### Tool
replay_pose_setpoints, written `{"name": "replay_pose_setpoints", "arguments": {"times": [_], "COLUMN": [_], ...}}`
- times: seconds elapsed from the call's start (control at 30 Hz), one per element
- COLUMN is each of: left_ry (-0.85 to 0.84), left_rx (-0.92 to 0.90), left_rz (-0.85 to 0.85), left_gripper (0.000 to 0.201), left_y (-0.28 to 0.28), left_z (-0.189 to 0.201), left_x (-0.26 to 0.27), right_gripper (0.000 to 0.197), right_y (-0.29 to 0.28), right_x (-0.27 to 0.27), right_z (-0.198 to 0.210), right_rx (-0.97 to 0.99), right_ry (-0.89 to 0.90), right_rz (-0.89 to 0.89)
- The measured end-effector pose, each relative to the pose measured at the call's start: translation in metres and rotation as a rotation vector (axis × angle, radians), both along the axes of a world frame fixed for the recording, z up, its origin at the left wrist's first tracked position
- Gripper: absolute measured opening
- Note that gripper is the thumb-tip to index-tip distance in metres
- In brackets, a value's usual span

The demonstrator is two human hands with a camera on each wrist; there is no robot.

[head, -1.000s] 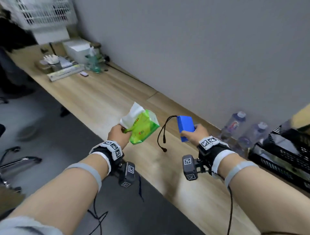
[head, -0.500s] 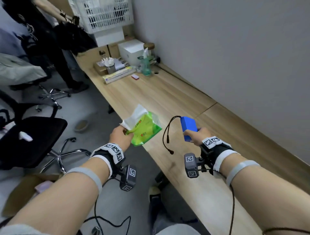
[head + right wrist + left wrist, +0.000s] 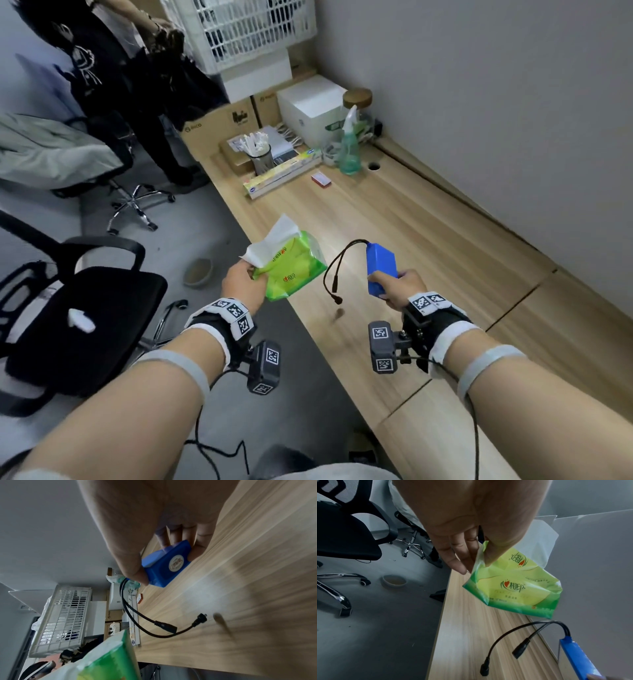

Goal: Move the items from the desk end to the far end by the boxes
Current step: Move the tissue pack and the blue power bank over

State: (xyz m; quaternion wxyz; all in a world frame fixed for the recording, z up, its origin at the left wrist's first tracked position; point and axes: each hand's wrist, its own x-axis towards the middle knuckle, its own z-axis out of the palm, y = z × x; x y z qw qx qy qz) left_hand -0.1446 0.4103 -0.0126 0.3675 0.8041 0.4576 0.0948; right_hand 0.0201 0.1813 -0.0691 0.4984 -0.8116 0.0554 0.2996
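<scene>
Green tissue pack (image 3: pixel 294 270): one, left hand (image 3: pixel 244 284); blue battery (image 3: pixel 381 268): one, right hand (image 3: pixel 400 286).

Quick count: two hands, one green tissue pack (image 3: pixel 291 270), one blue battery pack (image 3: pixel 381 268) with two black leads. At the desk's far end: two cardboard boxes, one white box (image 3: pixel 310 108), one spray bottle (image 3: pixel 349 150), one pen cup (image 3: pixel 262 159).

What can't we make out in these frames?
- Round gold label on the blue rectangular battery pack: right wrist view, print too small and blurred to read.
- Left hand fingers on the green plastic tissue pack: head view, hidden behind the pack.
- Small print on the pack: left wrist view, blurred.
- Contents of the white slatted plastic basket: head view, cut off by the top edge.
</scene>
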Motion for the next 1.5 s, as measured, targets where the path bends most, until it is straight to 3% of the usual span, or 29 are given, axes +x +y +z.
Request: {"name": "replay_pose_setpoints", "arguments": {"times": [0.13, 0.3, 0.4, 0.67, 1.0, 1.2, 1.5], "left_ry": [0.012, 0.018, 0.039, 0.135, 0.166, 0.136, 0.067], "left_rx": [-0.053, -0.124, -0.14, -0.133, -0.179, -0.251, -0.458], "left_rz": [0.0, -0.043, -0.086, -0.205, -0.432, -0.546, -0.551], "left_gripper": [0.016, 0.024, 0.007, 0.011, 0.037, 0.032, 0.069], "left_y": [0.058, 0.152, 0.196, 0.291, 0.323, 0.321, 0.332], "left_z": [-0.016, -0.062, -0.067, -0.094, -0.122, -0.124, -0.127], "left_x": [0.039, 0.103, 0.14, 0.208, 0.258, 0.28, 0.283], "right_gripper": [0.038, 0.076, 0.079, 0.077, 0.067, 0.067, 0.063], "right_y": [0.048, 0.117, 0.164, 0.264, 0.328, 0.339, 0.359], "right_x": [0.025, 0.065, 0.083, 0.123, 0.16, 0.181, 0.188], "right_z": [-0.009, -0.032, -0.033, -0.039, -0.061, -0.069, -0.071], "right_rx": [-0.038, -0.216, -0.306, -0.683, -0.844, -0.831, -0.796], "right_ry": [0.001, -0.04, -0.032, -0.078, -0.198, -0.169, -0.183], "right_rz": [-0.036, -0.041, -0.029, 0.217, 0.363, 0.284, 0.196]}}
